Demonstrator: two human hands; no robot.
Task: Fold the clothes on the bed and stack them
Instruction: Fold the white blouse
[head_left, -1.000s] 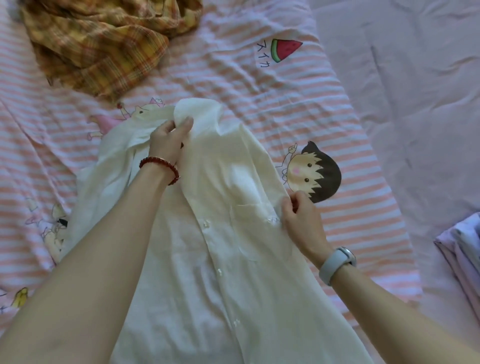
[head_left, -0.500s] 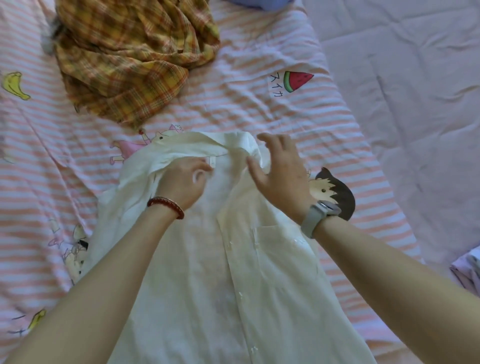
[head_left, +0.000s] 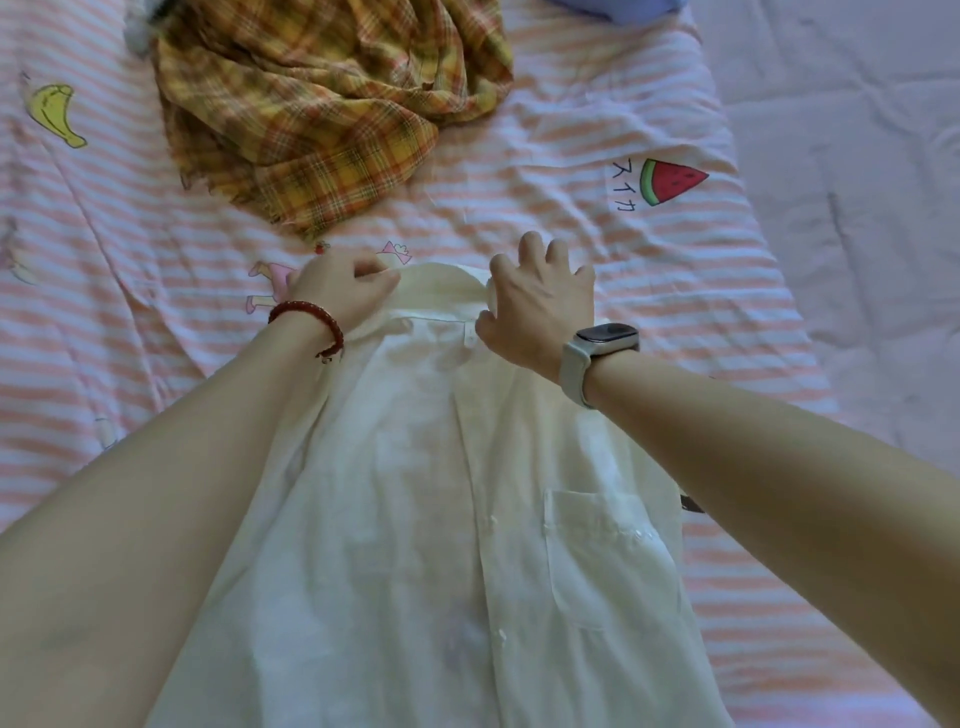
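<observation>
In the head view we see a white shirt (head_left: 441, 519) lying front side up on the striped sheet (head_left: 649, 291) of the bed, its collar toward the far edge and its lower part running off the near edge of the picture. Our left hand (head_left: 340, 291), with a red bracelet (head_left: 306, 325) on the wrist, has its fingers curled and pinches the left end of the collar. Our right hand (head_left: 540, 306), with a watch (head_left: 597, 353) on the wrist, lies on the right end of the collar with the fingers spread and fairly straight; it presses more than it grips, as far as we can tell. We judge that the step in hand is to lay the collar flat and straight before any fold is made. The next move probably calls for smoothing the front and then bringing the sides and sleeves toward the middle, with care that the button line stays straight. A crumpled plaid cloth (head_left: 322, 104) waits not folded near the far edge, well apart from the shirt. The sheet has pink stripes and small cartoon prints, a banana (head_left: 54, 114) at the far left corner and a watermelon slice (head_left: 670, 179) at the right. To the right of the sheet lies a plain pale cover (head_left: 857, 208). We see nothing more of the room.
</observation>
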